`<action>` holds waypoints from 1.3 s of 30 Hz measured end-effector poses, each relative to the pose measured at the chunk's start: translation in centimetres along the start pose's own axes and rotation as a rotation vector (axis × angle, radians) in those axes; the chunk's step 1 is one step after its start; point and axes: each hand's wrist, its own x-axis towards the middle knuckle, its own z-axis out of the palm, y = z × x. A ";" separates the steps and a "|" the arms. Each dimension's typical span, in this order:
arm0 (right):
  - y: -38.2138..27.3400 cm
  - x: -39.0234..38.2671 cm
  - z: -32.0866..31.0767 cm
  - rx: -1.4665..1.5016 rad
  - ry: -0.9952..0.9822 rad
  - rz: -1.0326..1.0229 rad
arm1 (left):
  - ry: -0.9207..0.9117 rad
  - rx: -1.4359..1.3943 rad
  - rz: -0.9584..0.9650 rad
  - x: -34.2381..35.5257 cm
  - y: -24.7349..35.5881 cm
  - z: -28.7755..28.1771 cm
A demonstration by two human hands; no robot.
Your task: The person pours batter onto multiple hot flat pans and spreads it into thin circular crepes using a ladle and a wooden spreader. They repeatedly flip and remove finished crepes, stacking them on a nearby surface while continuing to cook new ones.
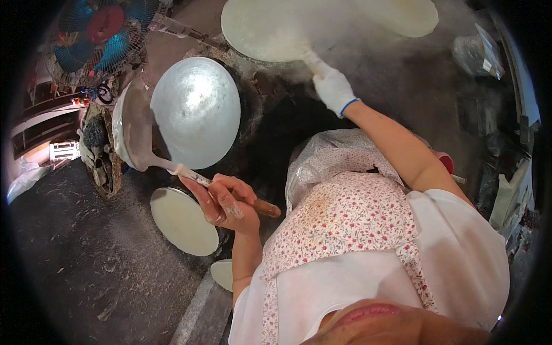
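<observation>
My left hand (pixel 227 201) is closed round the wooden handle of a large ladle (pixel 133 129). The ladle's batter-smeared bowl is held out to the left, beside a shiny, pale grey round griddle (pixel 198 115). Reaching forward, my right hand (pixel 333 89) wears a white glove with a blue cuff. Its fingers are pressed together at the near edge of a thin, pale round pancake (pixel 264 29), where steam blurs the fingertips. Another pale pancake (pixel 402 14) lies at the far right, partly behind steam.
Nearer on the left are a pale disc (pixel 184 221) and a smaller one (pixel 221 275), partly hidden by my arm. A caged fan (pixel 103 29) stands at the far left, above a charred, white-crusted object (pixel 99 146). A plastic-wrapped bundle (pixel 474 54) is at the right.
</observation>
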 end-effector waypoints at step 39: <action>-0.9 2.1 -13.4 0.516 -0.370 0.587 | -0.290 -0.091 -0.078 -0.8 1.9 9.9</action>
